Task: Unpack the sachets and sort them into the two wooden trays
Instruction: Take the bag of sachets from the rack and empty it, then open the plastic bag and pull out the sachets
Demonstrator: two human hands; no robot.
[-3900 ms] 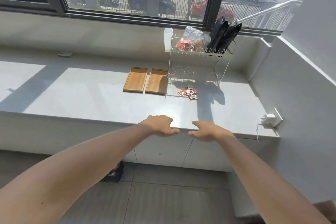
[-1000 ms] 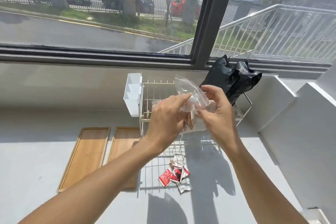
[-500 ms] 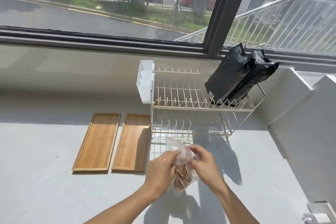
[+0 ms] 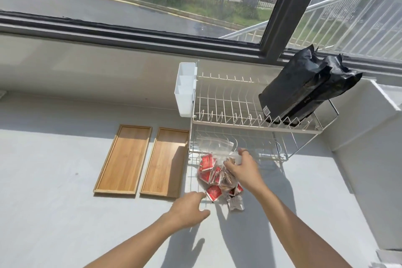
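Note:
Two wooden trays lie side by side on the grey counter, the left tray [image 4: 124, 159] and the right tray [image 4: 166, 162], both with nothing in them. To their right a clear plastic bag [image 4: 215, 146] lies open by the dish rack's foot, with several red sachets [image 4: 208, 168] and brown ones spilling from it. A silver sachet [image 4: 236, 202] lies nearest me. My right hand [image 4: 243, 169] rests on the bag, fingers curled on the plastic and the brown sachets. My left hand [image 4: 189, 209] hovers open just left of the pile, holding nothing.
A white two-tier wire dish rack [image 4: 250, 115] stands behind the pile, with a white cutlery holder [image 4: 185, 89] on its left side. Two black foil bags [image 4: 304, 87] lean on its upper tier. A wall [image 4: 359, 137] bounds the counter at the right.
The bag has come down from between both hands onto the counter, and its sachets have spilled out. My left hand has let go and moved left.

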